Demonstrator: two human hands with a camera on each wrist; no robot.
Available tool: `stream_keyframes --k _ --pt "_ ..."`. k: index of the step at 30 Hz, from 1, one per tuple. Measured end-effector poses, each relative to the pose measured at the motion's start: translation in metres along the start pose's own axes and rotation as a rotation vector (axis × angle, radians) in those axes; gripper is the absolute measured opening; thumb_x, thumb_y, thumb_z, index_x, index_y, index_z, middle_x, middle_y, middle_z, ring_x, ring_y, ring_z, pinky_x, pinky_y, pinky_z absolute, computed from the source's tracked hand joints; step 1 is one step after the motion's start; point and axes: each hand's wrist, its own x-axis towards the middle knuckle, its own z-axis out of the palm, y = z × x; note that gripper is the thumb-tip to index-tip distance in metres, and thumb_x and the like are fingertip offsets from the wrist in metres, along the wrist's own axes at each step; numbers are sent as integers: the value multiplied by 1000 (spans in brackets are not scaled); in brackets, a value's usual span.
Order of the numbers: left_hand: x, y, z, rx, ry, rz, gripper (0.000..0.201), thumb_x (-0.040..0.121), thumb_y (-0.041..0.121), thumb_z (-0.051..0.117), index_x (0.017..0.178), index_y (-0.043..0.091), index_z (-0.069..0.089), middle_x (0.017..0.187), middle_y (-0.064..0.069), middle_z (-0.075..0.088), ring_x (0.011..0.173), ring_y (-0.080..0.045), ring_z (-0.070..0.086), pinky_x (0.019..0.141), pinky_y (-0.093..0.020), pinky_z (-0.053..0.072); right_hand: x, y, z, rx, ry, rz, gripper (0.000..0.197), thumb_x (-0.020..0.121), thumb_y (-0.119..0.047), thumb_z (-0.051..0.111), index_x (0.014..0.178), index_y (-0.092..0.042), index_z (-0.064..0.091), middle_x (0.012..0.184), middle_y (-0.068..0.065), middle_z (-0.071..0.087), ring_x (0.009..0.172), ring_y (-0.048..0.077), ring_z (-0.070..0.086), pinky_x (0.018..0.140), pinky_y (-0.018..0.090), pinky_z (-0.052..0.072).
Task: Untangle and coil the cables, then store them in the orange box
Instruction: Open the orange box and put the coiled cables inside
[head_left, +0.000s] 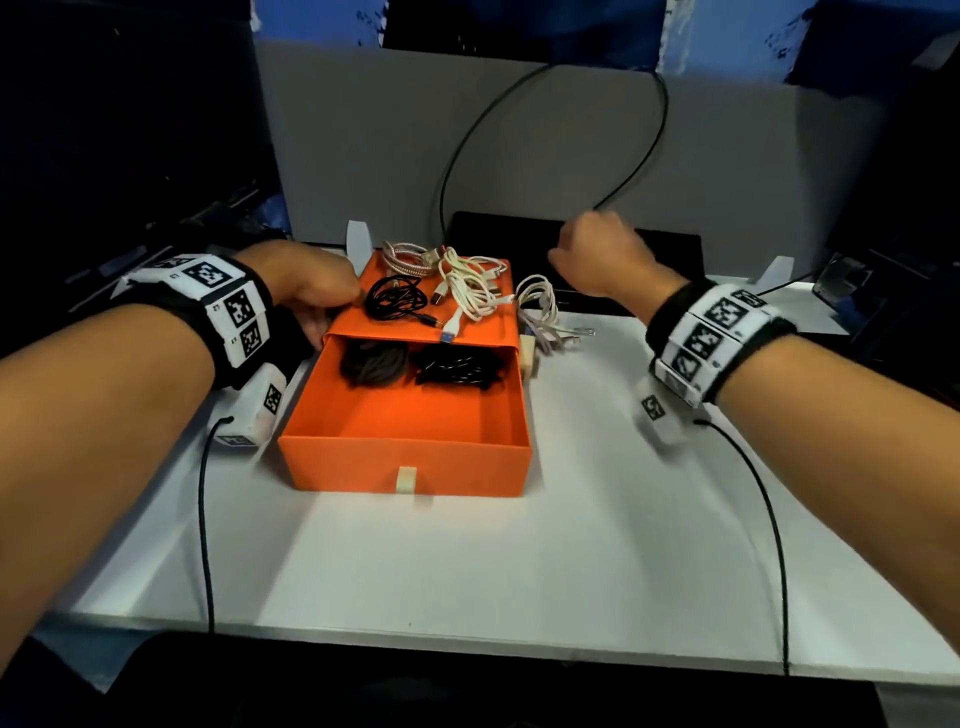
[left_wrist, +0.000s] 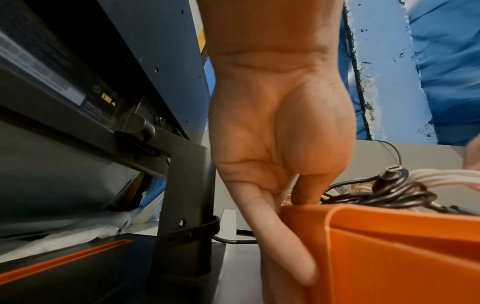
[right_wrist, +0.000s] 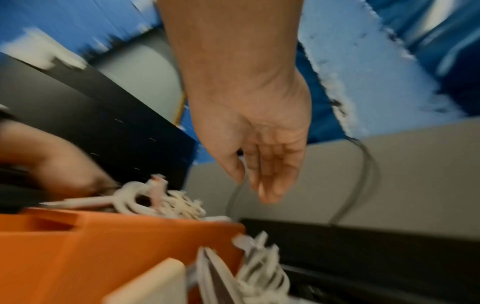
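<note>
Storage phase, part done. The orange box (head_left: 415, 431) stands on the white tabletop (head_left: 597, 519) with its drawer pulled toward the person; two coiled dark cables (head_left: 421, 364) already lie at the drawer's back. On the box's sleeve top rest uncoiled cables: a black one (head_left: 392, 296), a white tangle (head_left: 470, 286) and a braided pinkish one (head_left: 410, 257); another white bundle (head_left: 540, 306) lies just beside the box's right wall.

The left hand (head_left: 311, 288) grips the sleeve's left edge, thumb on top, fingers (left_wrist: 285, 246) down its side, steadying it. The right hand (head_left: 605, 254) hovers beyond the box's right rear corner, fingers (right_wrist: 272, 181) loosely extended, holding nothing; a long black cable (head_left: 639, 156) loops up the grey back panel (head_left: 363, 130) behind it.

Next move, by judgement: pick one loose cable, free it and coil it. Dark equipment flanks the tabletop.
</note>
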Motion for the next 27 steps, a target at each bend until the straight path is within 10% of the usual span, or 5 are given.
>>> stream_keyframes --k 6,13,18,27 --pt "2 -1 -2 12 -3 -11 34 108 16 39 124 -6 60 92 -32 73 61 -35 74 50 -38 62 22 21 45 93 -120 -128 30 99 -37 65 121 -17 72 115 8 73 106 28 68 88 34 54" --pt "2 -1 -3 13 -3 -7 35 108 17 39 124 -5 61 95 -33 72 63 -36 74 49 -37 61 15 25 72 -434 -262 -236 20 100 -7 52 110 -7 70 94 10 67 80 30 66 66 36 53" --pt "3 -2 -2 9 -9 -9 34 107 17 40 122 -6 62 96 -33 73 67 -37 74 51 -38 62 9 33 73 -394 -445 -287 30 99 -22 52 122 -7 64 122 16 66 106 36 63 94 43 54" --pt "5 -3 -2 8 -9 -31 35 105 15 40 122 -5 62 92 -31 74 71 -40 76 54 -40 63 21 54 71 -199 -336 -192 13 100 -27 61 91 -19 63 91 8 66 85 31 65 72 34 49"
